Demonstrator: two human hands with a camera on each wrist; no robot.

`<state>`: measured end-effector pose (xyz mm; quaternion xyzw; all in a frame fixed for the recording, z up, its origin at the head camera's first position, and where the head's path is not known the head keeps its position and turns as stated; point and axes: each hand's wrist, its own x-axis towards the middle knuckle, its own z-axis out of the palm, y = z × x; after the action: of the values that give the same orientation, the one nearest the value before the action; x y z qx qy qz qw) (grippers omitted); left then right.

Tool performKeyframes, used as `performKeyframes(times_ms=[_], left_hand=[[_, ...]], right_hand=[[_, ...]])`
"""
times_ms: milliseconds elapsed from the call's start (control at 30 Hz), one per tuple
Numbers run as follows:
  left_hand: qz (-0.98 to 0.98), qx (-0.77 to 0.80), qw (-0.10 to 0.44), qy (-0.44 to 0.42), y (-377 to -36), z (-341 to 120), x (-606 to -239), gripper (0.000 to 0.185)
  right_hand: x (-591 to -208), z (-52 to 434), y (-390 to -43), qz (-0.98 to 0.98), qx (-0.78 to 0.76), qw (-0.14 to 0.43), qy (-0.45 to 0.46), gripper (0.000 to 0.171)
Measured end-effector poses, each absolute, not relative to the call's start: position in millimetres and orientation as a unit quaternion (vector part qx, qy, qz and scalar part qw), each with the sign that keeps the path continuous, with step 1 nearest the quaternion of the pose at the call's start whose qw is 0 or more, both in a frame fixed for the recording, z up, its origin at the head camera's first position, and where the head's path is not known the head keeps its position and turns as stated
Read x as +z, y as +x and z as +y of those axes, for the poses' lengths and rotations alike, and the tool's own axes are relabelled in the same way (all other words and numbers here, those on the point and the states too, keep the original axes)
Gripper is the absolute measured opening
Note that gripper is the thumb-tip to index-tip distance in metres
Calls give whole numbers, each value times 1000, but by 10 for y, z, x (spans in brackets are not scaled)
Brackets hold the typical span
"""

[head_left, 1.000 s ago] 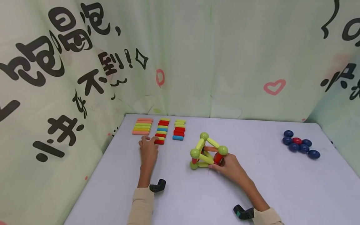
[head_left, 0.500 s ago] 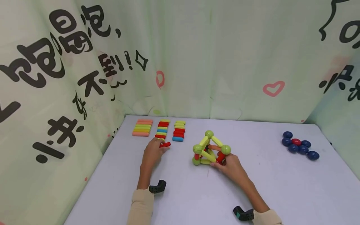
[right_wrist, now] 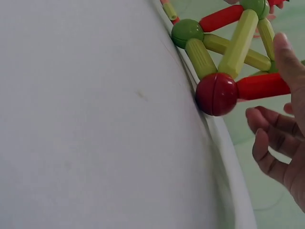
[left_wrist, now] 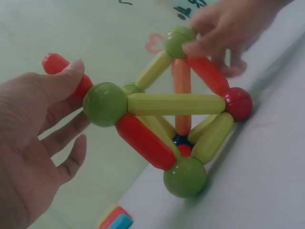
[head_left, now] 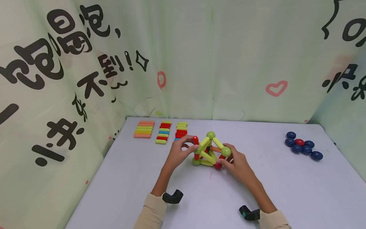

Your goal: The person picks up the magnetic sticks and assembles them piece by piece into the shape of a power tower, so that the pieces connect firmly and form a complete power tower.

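Note:
My left hand (head_left: 180,154) pinches a red stick (left_wrist: 53,62) between thumb and fingers. The lower end of that stick meets a green ball (left_wrist: 106,105) at the left corner of a ball-and-stick toy frame (head_left: 204,152). Yellow, red and orange sticks join the frame's green, red and dark blue balls. On its right side my right hand (head_left: 240,165) holds the frame, with the thumb by a red stick (right_wrist: 263,87) and a green ball (head_left: 226,151). A red ball (right_wrist: 217,94) forms the near lower corner.
Loose sticks lie at the back left in three groups: an orange-and-yellow one (head_left: 144,129), a mixed one (head_left: 164,132) and another (head_left: 181,128) partly behind my left hand. Several blue balls (head_left: 297,149) and a red ball (head_left: 299,142) lie far right. Curtains enclose the white table (head_left: 114,190).
My left hand has picked the nearest red stick from the middle group and carried it right to the frame, turning it upright. My right hand stays at the frame, which has shifted slightly.

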<state>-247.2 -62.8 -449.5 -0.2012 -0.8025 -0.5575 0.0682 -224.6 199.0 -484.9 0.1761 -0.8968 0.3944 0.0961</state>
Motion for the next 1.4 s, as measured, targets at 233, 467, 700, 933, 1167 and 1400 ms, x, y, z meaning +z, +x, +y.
performKeyframes(times_ms=[233,467,700,933,1167,1400], left_hand=[[-828,-495,117,-235,-2435,-577,-4560,37],[-862,-419,130,-254,-2360,-427,-4568,33],[-892,-319,173,-271,-2311,-347,-4542,29],[-901,-272,194,-277,-2298,-325,-4505,28],[-893,-349,133,-251,-2358,-400,-4500,35],[-878,-440,101,-158,-2510,-593,-4638,28]], right_hand=[[-4596,2022,-2145,-828,454,198,263,50],[-4741,2102,-2191,-761,560,159,286,37],[-4850,2081,-2234,-740,592,141,287,36],[-4848,2001,-2234,-755,567,161,288,39],[-4858,1984,-2248,-833,488,111,235,49],[-4954,1965,-2244,-898,396,3,192,44]])
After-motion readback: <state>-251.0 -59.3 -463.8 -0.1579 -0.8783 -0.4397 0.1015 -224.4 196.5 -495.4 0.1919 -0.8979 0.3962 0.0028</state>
